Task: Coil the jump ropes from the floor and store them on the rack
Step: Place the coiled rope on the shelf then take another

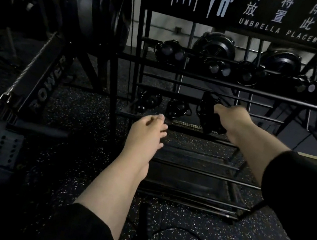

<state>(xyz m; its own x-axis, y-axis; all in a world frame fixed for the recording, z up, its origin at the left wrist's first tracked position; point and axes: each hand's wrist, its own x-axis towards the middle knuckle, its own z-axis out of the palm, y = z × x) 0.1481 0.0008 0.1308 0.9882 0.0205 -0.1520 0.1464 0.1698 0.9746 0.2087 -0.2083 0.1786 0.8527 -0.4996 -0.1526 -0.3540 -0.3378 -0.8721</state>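
My right hand (231,121) reaches into the lower level of the black metal rack (210,86) and grips a coiled black jump rope (208,115) held upright among the bars. My left hand (147,132) hovers open just left of it, near the rack's front rail, holding nothing. Two more coiled ropes (150,100) (177,107) lie on the lower level to the left. Several coiled ropes (169,52) sit along the upper shelf. On the floor near me lies a loose jump rope (146,228) with its handle and thin cord.
A rowing machine (42,72) stands at the left, close to the rack's corner post. A black sign reading "Umbrella Placement" (285,33) tops the rack. Weight plates (215,43) lean behind it. The floor is dark speckled rubber (78,148).
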